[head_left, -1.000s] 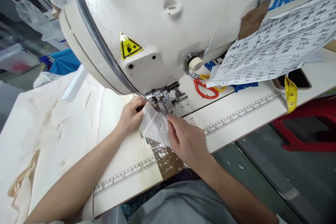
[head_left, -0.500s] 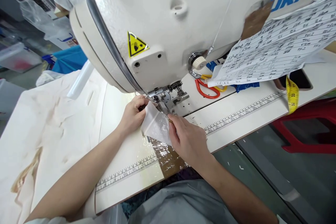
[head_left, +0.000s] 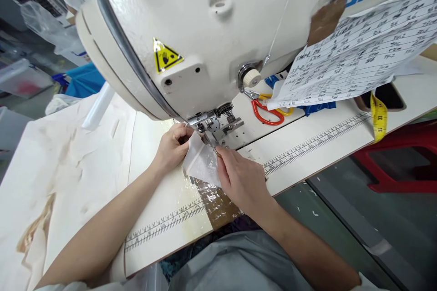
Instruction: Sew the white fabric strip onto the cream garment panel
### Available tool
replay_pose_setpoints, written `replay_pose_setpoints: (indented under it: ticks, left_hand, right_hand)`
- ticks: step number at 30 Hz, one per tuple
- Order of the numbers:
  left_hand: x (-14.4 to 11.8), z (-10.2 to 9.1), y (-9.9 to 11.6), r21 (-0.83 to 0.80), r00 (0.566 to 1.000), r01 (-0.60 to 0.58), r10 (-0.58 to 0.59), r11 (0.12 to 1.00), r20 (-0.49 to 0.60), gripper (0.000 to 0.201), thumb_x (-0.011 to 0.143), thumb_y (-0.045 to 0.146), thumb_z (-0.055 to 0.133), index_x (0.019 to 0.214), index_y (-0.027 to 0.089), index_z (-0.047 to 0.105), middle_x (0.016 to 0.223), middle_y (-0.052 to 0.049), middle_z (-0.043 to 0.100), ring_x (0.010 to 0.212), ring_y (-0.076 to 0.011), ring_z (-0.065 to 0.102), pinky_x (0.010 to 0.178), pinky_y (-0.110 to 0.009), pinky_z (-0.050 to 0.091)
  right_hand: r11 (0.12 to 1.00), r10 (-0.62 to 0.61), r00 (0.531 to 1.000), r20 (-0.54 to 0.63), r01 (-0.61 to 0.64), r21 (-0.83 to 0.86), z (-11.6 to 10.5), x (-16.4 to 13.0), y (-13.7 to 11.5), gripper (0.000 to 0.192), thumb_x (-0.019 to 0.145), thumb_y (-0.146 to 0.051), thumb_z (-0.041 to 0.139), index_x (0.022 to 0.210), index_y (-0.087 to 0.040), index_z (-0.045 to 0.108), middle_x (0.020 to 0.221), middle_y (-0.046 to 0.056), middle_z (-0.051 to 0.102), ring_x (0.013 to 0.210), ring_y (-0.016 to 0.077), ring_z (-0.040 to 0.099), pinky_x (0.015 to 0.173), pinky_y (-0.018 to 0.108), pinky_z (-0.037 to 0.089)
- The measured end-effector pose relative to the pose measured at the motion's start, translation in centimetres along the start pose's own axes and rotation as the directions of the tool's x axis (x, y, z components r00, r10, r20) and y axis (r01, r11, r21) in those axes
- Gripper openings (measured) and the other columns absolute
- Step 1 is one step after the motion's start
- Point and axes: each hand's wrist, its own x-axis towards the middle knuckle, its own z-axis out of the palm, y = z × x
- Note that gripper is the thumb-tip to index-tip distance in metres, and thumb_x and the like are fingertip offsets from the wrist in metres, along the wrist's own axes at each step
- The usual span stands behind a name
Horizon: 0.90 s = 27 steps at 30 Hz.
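A small piece of white fabric [head_left: 204, 163] lies at the needle area of the white sewing machine [head_left: 201, 22], a pale strip or fold running across it. My left hand [head_left: 174, 145] is closed, its fingers pinching the fabric's far left edge close beside the presser foot [head_left: 209, 138]. In my right hand [head_left: 241, 177], a thin, pointed metal tool [head_left: 214, 146] is gripped with its tip directed at the foot; its exact kind is hard to make out. The right fingers hide the tool's rear end and rest against the fabric's right side.
Red-handled scissors [head_left: 268, 113] lie behind the foot, beside a yellow handle. A handwritten paper sheet [head_left: 358, 45] hangs at the right, above a phone [head_left: 392, 95] and a yellow tape measure [head_left: 378, 118]. White cloth [head_left: 78, 159] covers the left side. A red stool [head_left: 399, 159] stands at the right.
The view has shifted slightly, so the machine appears a little further left and higher. Both hands keep their hold, with the metal tool still at the presser foot.
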Motion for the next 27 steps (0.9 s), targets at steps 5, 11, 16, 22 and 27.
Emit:
replay_pose_setpoints:
  ticks: [5,11,16,22,27]
  left_hand:
    - [0.07,0.03,0.3,-0.019,0.999,0.035,-0.036,0.999,-0.013,0.034,0.076,0.055,0.071,0.069,0.021,0.07,0.073,-0.004,0.063,0.078,-0.0208,0.06,0.07,-0.033,0.049]
    - [0.03,0.03,0.49,-0.038,0.997,0.08,-0.081,0.996,-0.012,0.032,0.075,0.054,0.073,0.071,0.022,0.072,0.074,-0.003,0.064,0.079,-0.0214,0.061,0.071,-0.033,0.049]
    - [0.05,0.13,0.5,-0.061,0.996,0.089,-0.091,0.994,-0.019,0.031,0.075,0.052,0.073,0.07,0.022,0.072,0.073,-0.003,0.063,0.078,-0.0208,0.06,0.07,-0.033,0.049]
    - [0.08,0.13,0.42,-0.063,0.996,0.09,-0.092,0.994,-0.02,0.031,0.074,0.052,0.073,0.069,0.022,0.071,0.073,-0.004,0.064,0.078,-0.021,0.059,0.069,-0.032,0.048]
    - [0.06,0.05,0.58,-0.054,0.996,0.091,-0.092,0.994,-0.017,0.033,0.074,0.054,0.073,0.068,0.022,0.07,0.074,-0.004,0.064,0.079,-0.0212,0.06,0.069,-0.032,0.049]
  right_hand:
    - [1.0,0.012,0.999,0.052,-0.012,-0.003,-0.07,0.19,0.02,0.026,0.098,-0.016,0.045,0.114,-0.015,0.066,0.09,0.004,0.076,0.066,0.0152,0.069,0.048,0.028,0.035]
    - [0.999,0.034,0.996,0.088,-0.034,-0.007,-0.28,0.2,-0.08,0.028,0.097,-0.015,0.046,0.115,-0.015,0.066,0.093,0.005,0.077,0.069,0.0155,0.07,0.05,0.028,0.036]
    - [0.999,0.029,0.998,0.064,-0.03,0.014,-0.32,0.03,-0.01,0.026,0.097,-0.015,0.046,0.112,-0.015,0.067,0.091,0.005,0.077,0.069,0.0158,0.07,0.05,0.028,0.037]
    - [0.998,0.009,1.0,-0.025,-0.007,0.061,-0.1,-0.16,0.2,0.025,0.098,-0.016,0.046,0.112,-0.014,0.066,0.088,0.003,0.076,0.068,0.0151,0.07,0.05,0.028,0.037]
    - [0.999,0.012,1.0,0.001,-0.012,0.043,-0.17,-0.04,0.13,0.024,0.097,-0.015,0.046,0.11,-0.015,0.066,0.088,0.003,0.076,0.068,0.015,0.07,0.05,0.028,0.036]
